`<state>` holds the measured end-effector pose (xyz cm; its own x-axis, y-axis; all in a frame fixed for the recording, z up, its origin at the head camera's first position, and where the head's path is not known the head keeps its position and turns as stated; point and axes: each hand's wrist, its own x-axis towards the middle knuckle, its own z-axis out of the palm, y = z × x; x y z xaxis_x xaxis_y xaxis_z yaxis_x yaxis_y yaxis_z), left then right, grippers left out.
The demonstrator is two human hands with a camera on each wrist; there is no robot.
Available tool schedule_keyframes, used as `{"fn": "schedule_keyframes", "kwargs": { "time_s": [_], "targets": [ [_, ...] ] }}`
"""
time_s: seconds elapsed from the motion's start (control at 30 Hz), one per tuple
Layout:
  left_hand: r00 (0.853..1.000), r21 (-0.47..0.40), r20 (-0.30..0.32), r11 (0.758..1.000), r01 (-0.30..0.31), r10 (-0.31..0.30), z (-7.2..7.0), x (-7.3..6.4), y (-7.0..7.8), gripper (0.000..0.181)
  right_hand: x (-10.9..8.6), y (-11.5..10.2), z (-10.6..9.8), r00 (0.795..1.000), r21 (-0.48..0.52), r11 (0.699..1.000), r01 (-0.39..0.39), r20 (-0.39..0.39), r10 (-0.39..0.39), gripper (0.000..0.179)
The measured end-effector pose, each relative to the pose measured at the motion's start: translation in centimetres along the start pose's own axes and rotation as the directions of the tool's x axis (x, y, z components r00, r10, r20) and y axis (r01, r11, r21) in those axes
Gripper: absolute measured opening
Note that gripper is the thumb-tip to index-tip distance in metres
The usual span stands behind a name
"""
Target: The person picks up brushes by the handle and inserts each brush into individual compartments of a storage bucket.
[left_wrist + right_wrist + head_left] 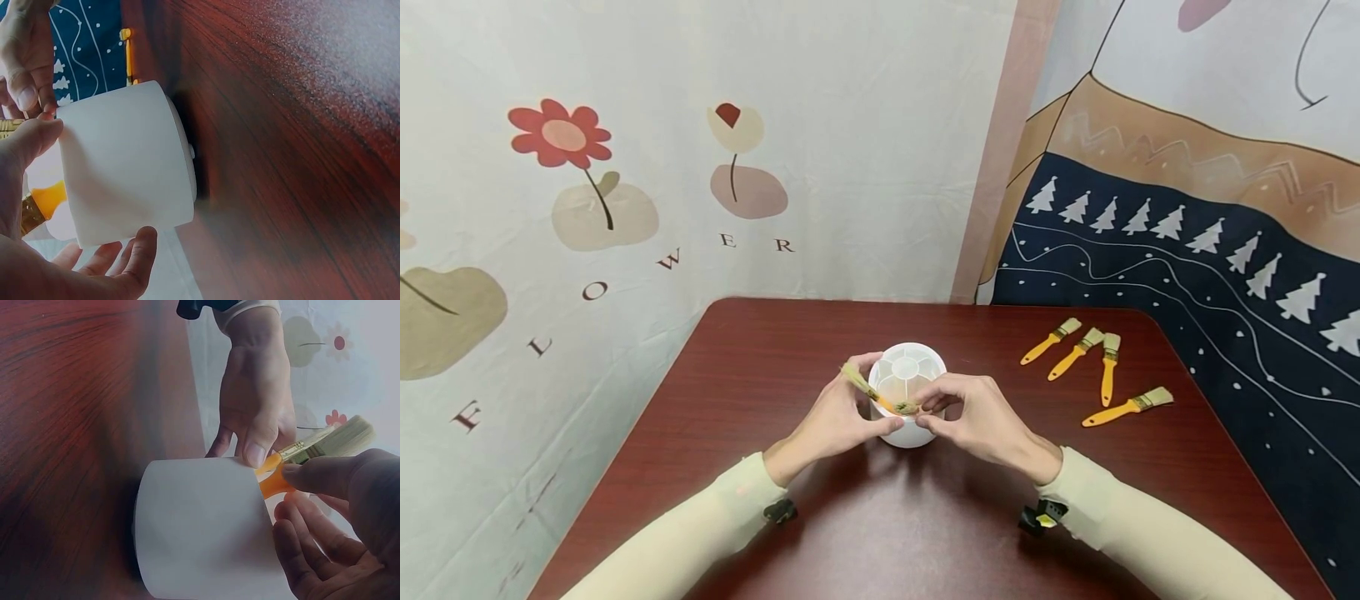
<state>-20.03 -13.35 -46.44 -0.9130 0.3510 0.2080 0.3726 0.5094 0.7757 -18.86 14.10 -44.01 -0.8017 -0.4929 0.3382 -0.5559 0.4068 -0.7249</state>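
A white round holder (907, 435) with several compartments stands on the table between both hands. My left hand (835, 414) grips its left side, thumb at the near rim and fingers around the wall. One paintbrush (854, 377) with a yellow handle leans in the holder, bristles toward the left hand. My right hand (981, 412) pinches a second paintbrush (907, 408) near its ferrule at the rim, thumb against it in the right wrist view. That brush's handle (275, 485) runs into the holder, so its lower end is hidden.
Several yellow-handled paintbrushes (1070, 356) lie on the right of the dark red table (760, 358), one (1127, 407) apart and nearer. Behind the table hangs a pale flower-print cloth (865, 167); a dark blue tree-print cloth (1150, 275) hangs at the right.
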Motion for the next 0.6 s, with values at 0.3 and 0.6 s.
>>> {"fn": "schedule_keyframes", "kwargs": {
  "time_s": [0.3,0.6],
  "targets": [
    [1.0,0.013,0.004,1.0,-0.005,0.005,0.1,0.1,-0.2,0.103,-0.1,0.0,-0.3,0.999,-0.004,0.999,0.037,-0.027,-0.037,0.032],
    [1.0,0.022,-0.001,0.999,-0.031,0.031,-0.1,0.1,-0.2,0.102,-0.2,0.1,-1.2,0.998,-0.052,0.998,0.022,-0.066,-0.025,0.031]
  ]
}}
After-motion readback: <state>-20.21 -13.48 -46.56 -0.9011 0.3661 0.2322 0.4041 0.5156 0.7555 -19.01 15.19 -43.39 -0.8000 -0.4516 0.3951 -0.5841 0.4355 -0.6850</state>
